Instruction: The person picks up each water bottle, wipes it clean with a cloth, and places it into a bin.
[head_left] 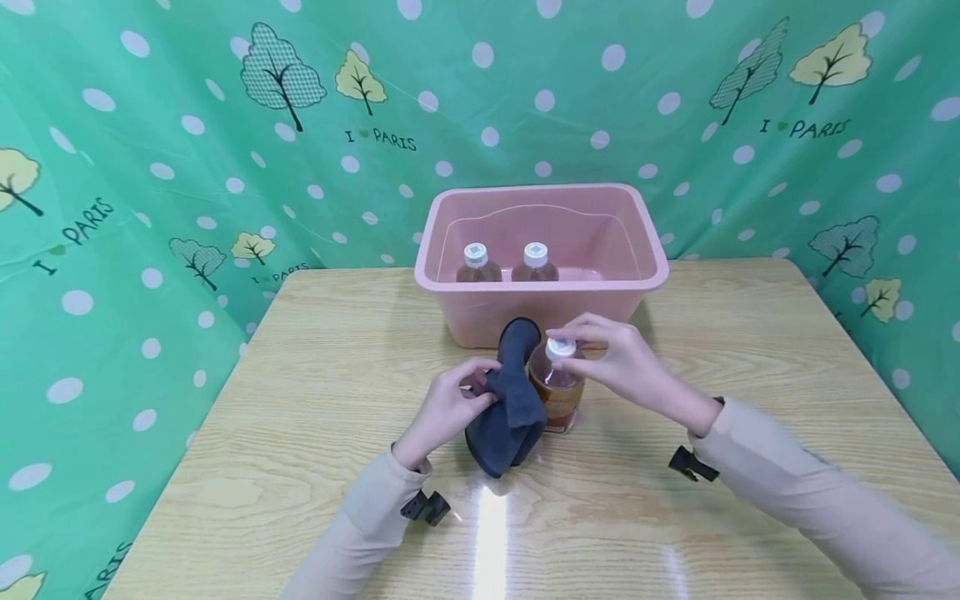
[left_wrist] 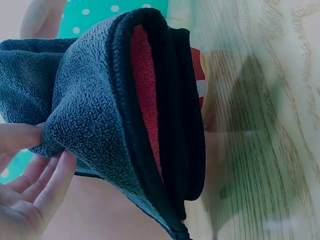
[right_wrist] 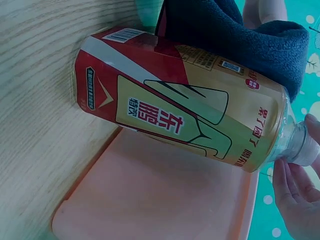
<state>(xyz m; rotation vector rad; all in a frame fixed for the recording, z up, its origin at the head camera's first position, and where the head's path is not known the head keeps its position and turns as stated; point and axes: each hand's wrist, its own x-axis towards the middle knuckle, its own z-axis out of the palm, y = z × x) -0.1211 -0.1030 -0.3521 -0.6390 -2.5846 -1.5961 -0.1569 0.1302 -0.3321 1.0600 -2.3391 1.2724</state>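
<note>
My left hand [head_left: 461,400] pinches a dark blue-grey towel [head_left: 517,383] that hangs in folds against the left side of a drink bottle [head_left: 558,400]. In the left wrist view the towel [left_wrist: 95,95] has a dark edging and a strip of red lining inside its fold. My right hand [head_left: 611,354] grips the bottle's white cap [head_left: 560,348] between thumb and fingers. The right wrist view shows the upright bottle [right_wrist: 165,105] with its red and gold label and a barcode near its base.
Just behind the bottle stands a pink plastic bin [head_left: 540,312] with two white-capped bottles [head_left: 477,265] inside. The wood-grain table [head_left: 337,400] reaches back to a green polka-dot cloth [head_left: 480,100] with printed trees.
</note>
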